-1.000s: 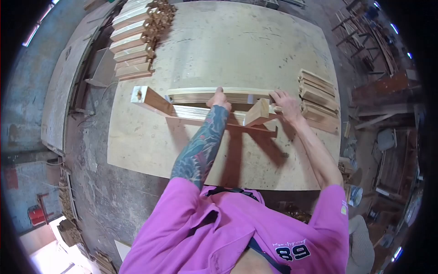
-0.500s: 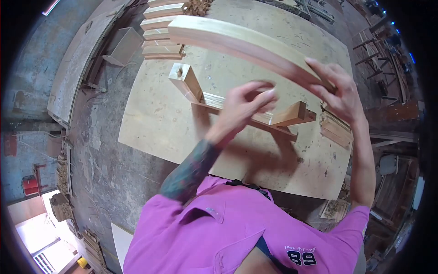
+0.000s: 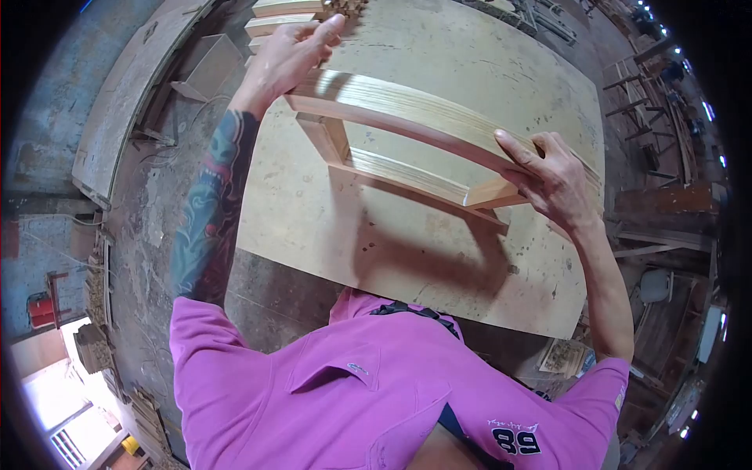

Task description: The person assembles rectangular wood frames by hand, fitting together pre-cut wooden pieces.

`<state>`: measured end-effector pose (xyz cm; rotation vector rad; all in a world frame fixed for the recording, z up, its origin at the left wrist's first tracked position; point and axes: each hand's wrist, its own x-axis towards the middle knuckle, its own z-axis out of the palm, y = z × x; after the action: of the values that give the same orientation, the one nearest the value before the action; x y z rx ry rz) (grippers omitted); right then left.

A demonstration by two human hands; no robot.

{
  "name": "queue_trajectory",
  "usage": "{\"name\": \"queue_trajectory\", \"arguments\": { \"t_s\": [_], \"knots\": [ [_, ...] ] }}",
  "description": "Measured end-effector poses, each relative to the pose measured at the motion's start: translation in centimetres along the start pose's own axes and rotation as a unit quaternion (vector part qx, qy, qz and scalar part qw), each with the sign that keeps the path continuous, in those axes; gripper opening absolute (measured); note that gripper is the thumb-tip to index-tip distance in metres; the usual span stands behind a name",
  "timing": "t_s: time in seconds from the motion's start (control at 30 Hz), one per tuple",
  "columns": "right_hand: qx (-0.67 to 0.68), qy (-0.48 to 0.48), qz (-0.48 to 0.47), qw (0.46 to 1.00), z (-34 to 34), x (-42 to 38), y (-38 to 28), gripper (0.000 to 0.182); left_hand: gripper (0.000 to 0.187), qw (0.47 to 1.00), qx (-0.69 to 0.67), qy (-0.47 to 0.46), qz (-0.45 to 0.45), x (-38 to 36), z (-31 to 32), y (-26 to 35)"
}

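A long wooden board (image 3: pixel 423 113) lies across the tops of two short wooden uprights, over a lower rail (image 3: pixel 415 182) on the worktable. My right hand (image 3: pixel 552 176) grips the board near its right end, thumb on top and fingers around the edge. Over the board's left end is my left hand (image 3: pixel 294 59), its fingers bent and partly hidden; I cannot make out whether it touches the board. The left upright (image 3: pixel 323 137) stands under the board's left part, and the right upright (image 3: pixel 495 193) is partly covered by my right hand.
The pale worktable (image 3: pixel 313 227) carries stacked wooden pieces (image 3: pixel 274 25) at its far left corner. More timber and tools lie beyond its far edge. A red object (image 3: pixel 41 310) is at the far left, and a grey chair (image 3: pixel 656 286) is on the right.
The board has come down onto the uprights, its left end lower. My left hand has moved up and left from the middle to that end. My right hand has moved slightly down and left.
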<state>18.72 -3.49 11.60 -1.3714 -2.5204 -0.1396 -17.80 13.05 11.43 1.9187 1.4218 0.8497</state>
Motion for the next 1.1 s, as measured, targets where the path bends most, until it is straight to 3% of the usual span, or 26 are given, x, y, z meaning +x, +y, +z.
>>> {"name": "queue_trajectory", "arguments": {
  "t_s": [0.07,0.17,0.33,0.4,0.47,0.57,0.6,0.63,0.67,0.8,0.87,0.9,0.93,0.97,1.0,1.03,1.07,1.1],
  "knots": [
    [-0.005,-0.007,0.006,1.000,-0.1,-0.3,0.0,0.056,0.064,0.993,0.087,-0.053,-0.059,0.8,0.9,0.1],
    [-0.001,0.011,-0.003,1.000,0.1,-0.5,0.5,0.057,0.075,0.962,0.243,-0.107,-0.060,0.6,2.1,-0.8],
    [0.007,-0.003,-0.005,1.000,0.1,0.3,0.6,0.057,0.074,0.978,0.162,-0.125,-0.044,1.0,1.3,-3.1],
    [0.017,-0.015,-0.005,1.000,-0.4,0.3,1.4,0.059,0.048,0.970,0.204,-0.130,-0.010,1.7,2.4,-3.0],
    [0.028,-0.017,-0.002,0.999,-0.3,-0.2,1.8,0.059,0.034,0.968,0.215,-0.131,-0.007,1.2,2.6,-2.4],
    [0.022,-0.018,-0.023,0.999,0.2,0.5,1.9,0.058,0.033,0.968,0.217,-0.126,-0.026,0.6,2.8,-2.2],
    [0.021,-0.027,-0.027,0.999,0.3,0.5,1.9,0.057,0.034,0.984,0.103,-0.119,-0.079,0.5,2.7,-2.6],
    [0.008,-0.023,-0.031,0.999,0.2,0.7,2.1,0.057,0.032,0.986,0.121,-0.100,-0.051,1.0,2.7,-3.2],
    [0.002,-0.050,-0.007,0.999,-0.2,0.6,2.2,0.061,0.042,0.987,0.134,-0.080,-0.022,1.4,3.1,-4.1],
    [0.015,0.004,0.025,1.000,-1.6,-2.2,3.1,0.069,0.042,0.916,0.312,-0.053,0.246,-0.1,2.8,-4.3],
    [0.033,0.120,0.178,0.976,-3.3,-7.9,4.7,0.072,0.038,0.832,0.443,0.025,0.333,-0.7,2.7,-2.8],
    [0.041,0.185,0.242,0.951,-3.6,-10.8,5.8,0.074,0.044,0.919,0.359,0.093,0.135,-1.6,4.4,0.8],
    [0.147,0.232,0.330,0.903,-1.9,-15.1,7.2,0.078,0.050,0.948,0.270,0.068,0.157,-2.3,6.2,4.1],
    [0.250,0.208,0.417,0.849,-0.1,-16.2,6.1,0.077,0.056,0.968,0.182,0.038,0.171,-3.3,8.3,7.3],
    [0.352,0.183,0.489,0.777,2.2,-16.0,4.6,0.077,0.059,0.944,0.191,0.001,0.267,-4.0,10.9,10.8],
    [0.376,0.156,0.498,0.765,5.2,-15.7,3.3,0.070,0.063,0.911,0.198,-0.042,0.359,-4.6,13.6,13.7],
    [0.402,0.126,0.505,0.753,7.9,-14.5,2.2,0.063,0.067,0.905,0.189,-0.099,0.367,-4.6,16.3,15.9],
    [0.460,0.138,0.428,0.765,10.0,-13.2,2.2,0.057,0.072,0.896,0.183,-0.151,0.375,-4.2,18.8,17.7]
  ]
}}
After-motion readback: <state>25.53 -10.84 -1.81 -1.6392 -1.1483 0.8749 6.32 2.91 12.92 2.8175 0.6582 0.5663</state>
